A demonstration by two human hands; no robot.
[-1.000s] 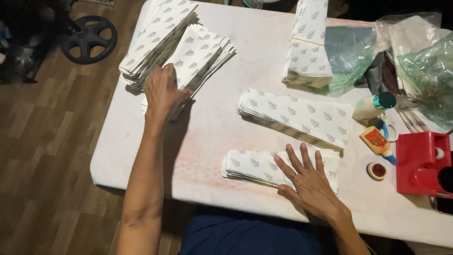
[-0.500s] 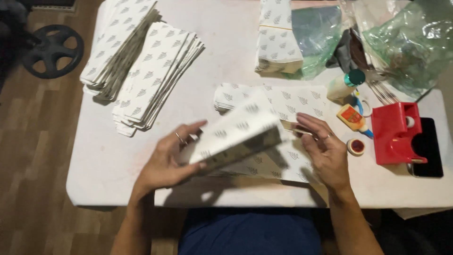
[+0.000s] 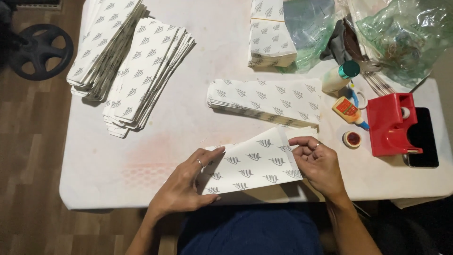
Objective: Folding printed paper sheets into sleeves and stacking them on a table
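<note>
The white table (image 3: 141, 160) carries four stacks of leaf-printed paper bags (image 3: 266, 100), one more such bag (image 3: 250, 163) held by two hands, one red tape dispenser (image 3: 389, 123), one small tape roll (image 3: 352, 139), two glue bottles (image 3: 348, 111), and two plastic bags (image 3: 406, 33).

White leaf-printed paper bag (image 3: 252, 165), flat, tilted, table-front
</note>
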